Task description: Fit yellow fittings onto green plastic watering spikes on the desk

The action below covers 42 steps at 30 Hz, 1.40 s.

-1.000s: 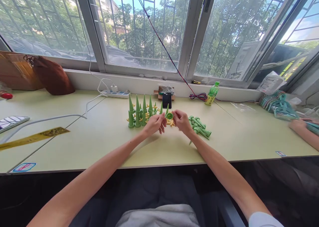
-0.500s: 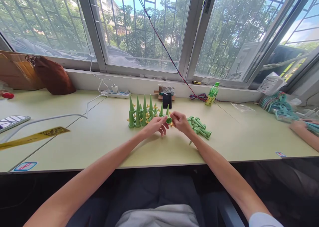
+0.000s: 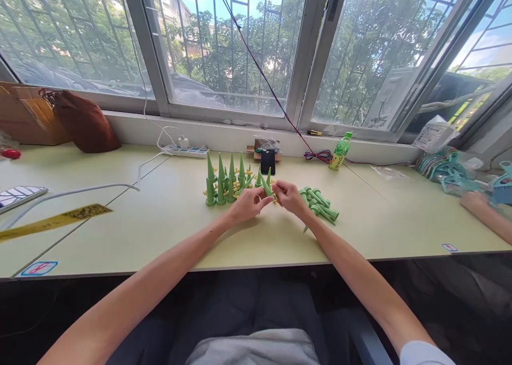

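Note:
My left hand (image 3: 248,204) is closed around a green plastic watering spike (image 3: 266,188), whose pointed end leans up and to the left. Close against its wide end, the fingertips of my right hand (image 3: 289,197) are pinched together. Whatever they grip is too small and covered to make out, though bits of yellow show just below them. Left of my hands, several green spikes (image 3: 210,190) stand upright in rows, with small yellow valves sticking out of their sides. A loose pile of green spikes (image 3: 322,202) lies beside my right wrist.
Behind the spikes lies a black phone (image 3: 268,162) by a small carton. A green drink bottle (image 3: 340,151) and a power strip (image 3: 186,150) stand along the window ledge. At the right, another person's hand (image 3: 475,202) is near teal plastic pieces (image 3: 454,167).
The spike in my left hand has turned: its round open end faced me before, and now its side shows. At the right edge, the other person's hand has shifted slightly left.

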Each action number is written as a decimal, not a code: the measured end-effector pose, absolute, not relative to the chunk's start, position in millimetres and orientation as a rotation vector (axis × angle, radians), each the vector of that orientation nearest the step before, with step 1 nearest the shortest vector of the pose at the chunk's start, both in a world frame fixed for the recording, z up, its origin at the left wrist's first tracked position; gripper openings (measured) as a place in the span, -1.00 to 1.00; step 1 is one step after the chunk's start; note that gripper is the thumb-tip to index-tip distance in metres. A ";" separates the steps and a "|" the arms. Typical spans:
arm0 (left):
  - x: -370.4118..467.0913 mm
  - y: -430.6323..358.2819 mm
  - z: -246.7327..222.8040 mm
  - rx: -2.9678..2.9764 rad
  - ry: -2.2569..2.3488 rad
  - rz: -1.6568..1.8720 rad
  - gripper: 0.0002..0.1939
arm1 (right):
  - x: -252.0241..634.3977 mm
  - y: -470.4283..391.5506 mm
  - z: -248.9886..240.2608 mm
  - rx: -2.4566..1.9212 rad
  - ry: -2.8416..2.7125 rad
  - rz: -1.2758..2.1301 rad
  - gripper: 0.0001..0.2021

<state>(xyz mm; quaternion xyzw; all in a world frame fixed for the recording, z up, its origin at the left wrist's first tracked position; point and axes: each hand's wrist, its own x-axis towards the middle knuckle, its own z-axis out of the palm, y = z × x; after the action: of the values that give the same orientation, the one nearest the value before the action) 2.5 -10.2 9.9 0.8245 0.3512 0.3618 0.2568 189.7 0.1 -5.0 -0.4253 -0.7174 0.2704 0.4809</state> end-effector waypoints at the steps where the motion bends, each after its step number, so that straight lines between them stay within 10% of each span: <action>1: 2.8 -10.5 9.9 2.272 0.964 0.997 -0.61 | 189.6 -0.3 -4.7 -1.041 -1.752 0.657 -0.59; 42: -5.0 0.4 1.3 2.634 0.897 1.076 -0.77 | 187.6 -5.4 2.3 -1.081 -1.748 0.680 -0.62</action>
<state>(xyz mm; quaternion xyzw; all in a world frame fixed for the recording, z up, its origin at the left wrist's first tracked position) -5.0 0.4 1.3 0.8801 0.2999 0.3594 0.0793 187.6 -5.4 2.3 -0.4409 -0.7131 0.2774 0.4692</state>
